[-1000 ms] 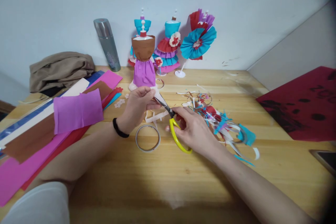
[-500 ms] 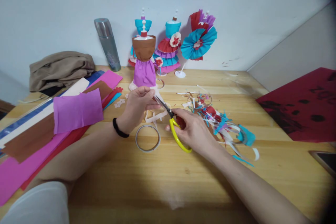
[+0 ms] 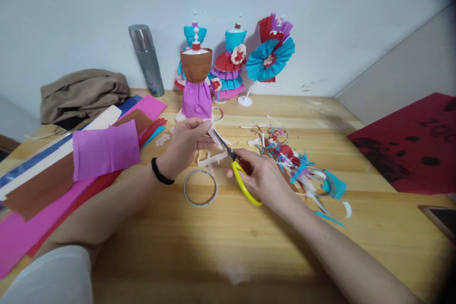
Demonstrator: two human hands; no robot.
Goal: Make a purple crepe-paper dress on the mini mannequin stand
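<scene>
My right hand [image 3: 261, 173] is closed around the yellow handles of a pair of scissors [image 3: 242, 181]. Their dark blades point up and left, lying against a white paper strip [image 3: 213, 136]. My left hand [image 3: 188, 141] pinches that strip between thumb and fingers, just in front of the blades. Below it, pale strip scraps [image 3: 213, 158] lie on the table beside a roll of tape [image 3: 200, 187]. Directly behind my left hand stands a small dress form [image 3: 196, 66] with a brown top and a purple skirt.
Other decorated dress forms [image 3: 233, 64] line the wall, near a steel flask [image 3: 147, 59]. Coloured paper sheets [image 3: 107, 149] and a brown cloth [image 3: 85, 95] lie left. Paper scraps [image 3: 299, 171] are heaped right of the scissors; a red bag [image 3: 409, 145] is at the right edge.
Both hands stay almost in the same place. The scissors have shifted very slightly right and down against the white strip, still in my right hand.
</scene>
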